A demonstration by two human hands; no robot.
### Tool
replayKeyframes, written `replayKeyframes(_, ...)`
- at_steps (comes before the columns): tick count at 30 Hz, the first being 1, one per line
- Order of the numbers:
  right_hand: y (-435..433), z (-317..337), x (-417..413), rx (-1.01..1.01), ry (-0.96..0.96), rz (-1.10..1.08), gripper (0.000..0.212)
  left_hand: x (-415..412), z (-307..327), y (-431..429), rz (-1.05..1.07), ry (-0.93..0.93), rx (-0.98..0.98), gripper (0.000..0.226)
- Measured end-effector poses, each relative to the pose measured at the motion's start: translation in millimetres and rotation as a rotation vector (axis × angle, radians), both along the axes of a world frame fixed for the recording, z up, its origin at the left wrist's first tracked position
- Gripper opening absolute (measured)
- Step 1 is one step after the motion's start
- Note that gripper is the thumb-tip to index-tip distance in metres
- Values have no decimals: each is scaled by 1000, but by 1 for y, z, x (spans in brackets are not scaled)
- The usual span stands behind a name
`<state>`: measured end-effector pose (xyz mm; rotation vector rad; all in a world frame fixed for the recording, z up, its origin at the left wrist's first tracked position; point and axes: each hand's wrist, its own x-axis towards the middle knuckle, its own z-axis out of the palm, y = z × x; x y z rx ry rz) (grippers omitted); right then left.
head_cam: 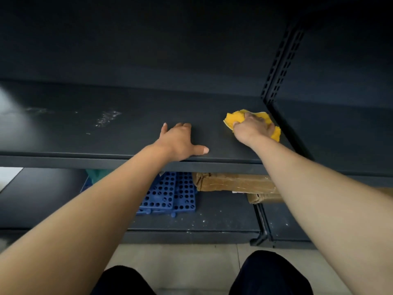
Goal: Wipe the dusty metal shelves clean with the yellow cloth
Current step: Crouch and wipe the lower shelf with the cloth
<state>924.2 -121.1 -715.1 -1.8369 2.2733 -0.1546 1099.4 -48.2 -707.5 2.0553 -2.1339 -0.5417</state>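
Looking down, we see our dark-clad knees (270, 273) nearest, then the lower shelf (212, 220) carrying blue perforated trays (170, 192) and taped brown parcels (234, 182). Above it, on the metal shelf (127, 137), our left grip (180, 141) lies flat, fingers spread, thumb near the front edge. Our right grip (253, 128), farther in, bunches the yellow cloth (231, 119) against that shelf just beside the slotted upright (280, 62). Pale smears (106, 119), perhaps dust, mark the shelf's far left part.

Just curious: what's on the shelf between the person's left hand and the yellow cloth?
Nothing. The head view shows only bare dark metal shelf between the left hand and the yellow cloth gripped by the right hand.
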Motion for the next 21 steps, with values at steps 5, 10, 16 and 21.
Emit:
replayKeyframes(5,8,0,75,1,-17,156,57,66,-5,19,168,-31,-150,85)
replayKeyframes(10,15,0,165,-4,-38,284,58,148,-13,50,353,-104,-139,87)
replayKeyframes(16,24,0,243,-16,-50,383,58,208,-12,58,405,-49,-70,94)
replayKeyframes(21,29,-1,303,-32,-77,564,59,219,-16,56,350,-63,-76,92)
